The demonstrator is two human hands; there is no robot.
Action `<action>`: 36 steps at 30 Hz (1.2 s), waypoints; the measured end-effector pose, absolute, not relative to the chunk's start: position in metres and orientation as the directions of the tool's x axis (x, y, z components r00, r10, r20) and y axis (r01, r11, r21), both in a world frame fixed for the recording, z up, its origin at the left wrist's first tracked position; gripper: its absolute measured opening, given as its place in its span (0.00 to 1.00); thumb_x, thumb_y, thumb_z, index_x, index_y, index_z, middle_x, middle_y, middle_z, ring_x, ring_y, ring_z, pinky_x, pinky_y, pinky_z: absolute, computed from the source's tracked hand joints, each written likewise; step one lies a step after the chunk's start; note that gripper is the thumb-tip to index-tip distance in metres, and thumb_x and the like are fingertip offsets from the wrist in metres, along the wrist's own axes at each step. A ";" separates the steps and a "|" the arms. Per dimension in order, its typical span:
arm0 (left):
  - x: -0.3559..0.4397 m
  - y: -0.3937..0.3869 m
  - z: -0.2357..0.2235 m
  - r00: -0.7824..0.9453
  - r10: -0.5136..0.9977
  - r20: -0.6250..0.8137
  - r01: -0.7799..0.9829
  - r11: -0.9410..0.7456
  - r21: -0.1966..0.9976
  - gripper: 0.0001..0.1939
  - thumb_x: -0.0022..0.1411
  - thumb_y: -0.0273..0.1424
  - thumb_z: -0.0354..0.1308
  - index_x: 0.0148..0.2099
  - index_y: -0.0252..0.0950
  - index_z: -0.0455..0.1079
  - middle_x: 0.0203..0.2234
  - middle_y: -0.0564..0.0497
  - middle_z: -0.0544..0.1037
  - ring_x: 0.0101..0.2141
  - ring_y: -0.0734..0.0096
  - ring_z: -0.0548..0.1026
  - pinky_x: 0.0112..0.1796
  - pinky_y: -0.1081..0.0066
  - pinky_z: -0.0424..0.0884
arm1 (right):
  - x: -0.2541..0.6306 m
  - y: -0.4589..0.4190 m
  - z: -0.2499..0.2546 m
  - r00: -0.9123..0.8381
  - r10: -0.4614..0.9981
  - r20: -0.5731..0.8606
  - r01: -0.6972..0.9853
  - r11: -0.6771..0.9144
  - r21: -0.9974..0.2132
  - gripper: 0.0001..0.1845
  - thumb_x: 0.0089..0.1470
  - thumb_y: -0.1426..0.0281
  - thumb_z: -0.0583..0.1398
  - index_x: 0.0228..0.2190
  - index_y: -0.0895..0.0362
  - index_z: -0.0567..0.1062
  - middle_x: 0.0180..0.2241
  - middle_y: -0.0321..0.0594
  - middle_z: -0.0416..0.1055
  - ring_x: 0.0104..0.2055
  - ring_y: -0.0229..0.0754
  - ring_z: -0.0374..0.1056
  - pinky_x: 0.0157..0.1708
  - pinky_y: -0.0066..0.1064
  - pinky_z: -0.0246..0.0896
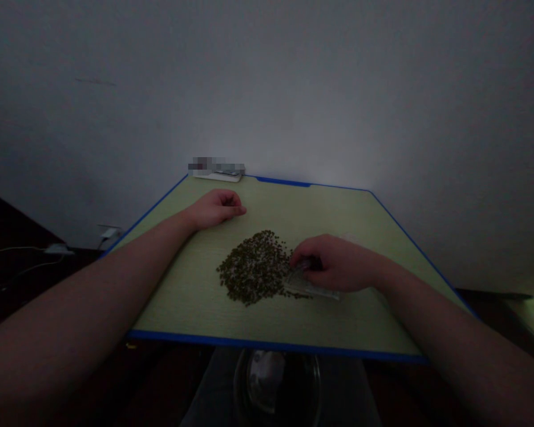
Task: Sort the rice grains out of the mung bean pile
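Note:
A low pile of small dark greenish-brown pieces [253, 270], like seeds or beans, is spread on the pale table [182, 314]. At the pile's right edge, my right hand [327, 261] is closed, with thumb and fingers on a clear plastic bag [324, 292]. The bag lies partly under that hand, and some loose pieces are beside it. Its contents are hard to make out in the dim light. Beyond the pile on the left, my left hand [218, 209] rests on the tabletop. Its fingers are loosely curled in, thumb against them, with nothing visible in them.
A shiny metal bowl [267, 379] sits at my lap below the table's blue front edge [249, 344]. At the far left corner lies a flat white object [218, 176], partly blurred out. Behind the table stands a pale wall [293, 89]. Cables and a plug [111, 232] are at left.

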State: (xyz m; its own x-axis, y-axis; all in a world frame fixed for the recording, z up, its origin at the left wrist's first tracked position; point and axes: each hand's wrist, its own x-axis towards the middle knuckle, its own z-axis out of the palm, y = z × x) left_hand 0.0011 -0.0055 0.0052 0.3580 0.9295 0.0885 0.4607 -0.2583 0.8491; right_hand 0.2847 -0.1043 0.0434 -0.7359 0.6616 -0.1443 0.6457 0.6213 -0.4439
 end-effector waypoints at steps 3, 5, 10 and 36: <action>0.001 -0.005 0.005 0.356 0.930 0.090 0.461 -0.258 0.849 0.13 0.49 0.38 0.61 0.27 0.35 0.63 0.15 0.59 0.62 0.16 0.81 0.58 0.19 0.76 0.53 | 0.283 -0.105 0.044 -0.747 0.651 -0.136 0.633 0.632 -0.448 0.20 0.42 0.78 0.55 0.39 0.57 0.78 0.28 0.36 0.73 0.26 0.35 0.64 0.26 0.25 0.55; 0.001 -0.005 0.005 0.352 0.932 0.083 0.465 -0.251 0.849 0.14 0.49 0.38 0.62 0.27 0.35 0.63 0.15 0.59 0.62 0.16 0.81 0.59 0.19 0.76 0.53 | 0.282 -0.106 0.045 -0.749 0.648 -0.141 0.631 0.631 -0.452 0.20 0.42 0.77 0.55 0.39 0.57 0.78 0.27 0.35 0.73 0.25 0.35 0.63 0.25 0.25 0.55; 0.001 -0.006 0.005 0.353 0.932 0.084 0.451 -0.248 0.858 0.14 0.48 0.38 0.62 0.27 0.35 0.63 0.15 0.59 0.62 0.16 0.82 0.58 0.19 0.76 0.53 | 0.284 -0.107 0.045 -0.760 0.629 -0.166 0.621 0.626 -0.471 0.20 0.43 0.77 0.56 0.40 0.57 0.78 0.27 0.35 0.73 0.26 0.35 0.64 0.26 0.25 0.55; 0.001 -0.005 0.004 0.348 0.934 0.081 0.466 -0.248 0.849 0.14 0.48 0.39 0.62 0.27 0.34 0.64 0.15 0.60 0.63 0.17 0.82 0.59 0.20 0.76 0.54 | 0.286 -0.106 0.045 -0.774 0.614 -0.156 0.608 0.652 -0.454 0.20 0.42 0.78 0.56 0.39 0.58 0.78 0.28 0.36 0.75 0.27 0.36 0.66 0.27 0.26 0.57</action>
State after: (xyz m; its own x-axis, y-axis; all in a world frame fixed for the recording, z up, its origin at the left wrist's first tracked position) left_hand 0.0008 -0.0049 0.0045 0.3482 0.9339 0.0812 0.4663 -0.2477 0.8492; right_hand 0.2860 -0.1065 0.0449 -0.7741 0.6137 -0.1556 0.6077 0.6515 -0.4540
